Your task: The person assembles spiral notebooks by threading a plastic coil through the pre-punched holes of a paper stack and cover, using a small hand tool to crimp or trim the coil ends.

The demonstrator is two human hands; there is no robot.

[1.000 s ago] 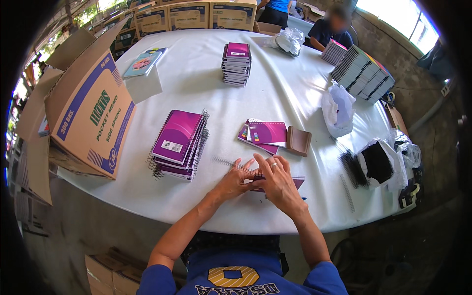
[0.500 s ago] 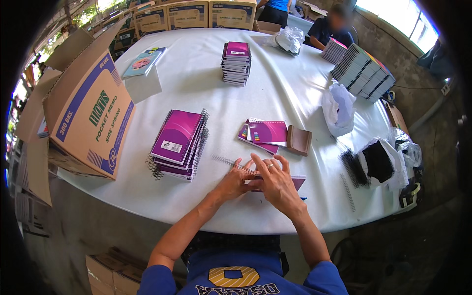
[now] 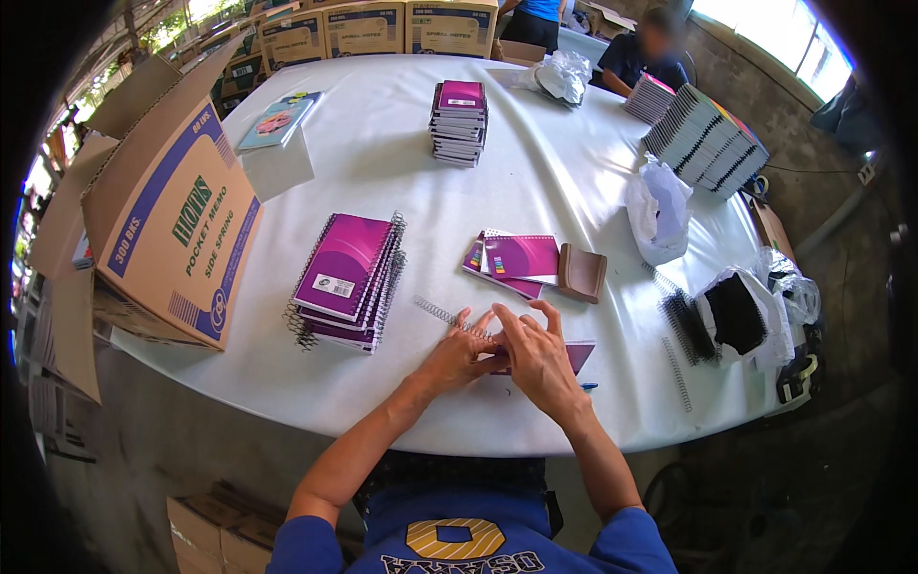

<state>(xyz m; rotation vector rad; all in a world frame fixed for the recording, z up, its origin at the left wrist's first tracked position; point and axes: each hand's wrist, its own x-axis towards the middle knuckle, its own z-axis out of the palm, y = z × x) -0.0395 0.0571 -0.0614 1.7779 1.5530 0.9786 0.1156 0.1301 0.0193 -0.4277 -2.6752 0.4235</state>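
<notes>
1. Where the two hands meet, low and just right of the frame's centre, a small purple notebook is seen lying flat on the desk, mostly covered by the hands.
2. A wire spiral is laid against the notebook's left edge, running up and to the left from under the fingers.
3. The left hand is curled, its fingertips closed down on the spiral and the notebook's edge; the right hand is spread over the cover with fingers bent, pressing rather than clamping. A full pinch cannot be confirmed.
4. The notebook is judged light and thin, its card cover bendable; it is best held flat by the cover near the punched edge. The spiral is judged springy and easily deformed, so its ends should be gripped lightly.
5. Just above, two loose purple notebooks are overlapped, with a brown wallet-like case touching them on the right.
6. Left of centre, a stack of bound purple notebooks is piled; a taller stack stands at upper centre.
7. At the left, an open cardboard carton is tipped on its side; its contents cannot be made out.
8. At the right, a white plastic bag and an open bag of black coils are set, with loose black spirals beside them.
</notes>
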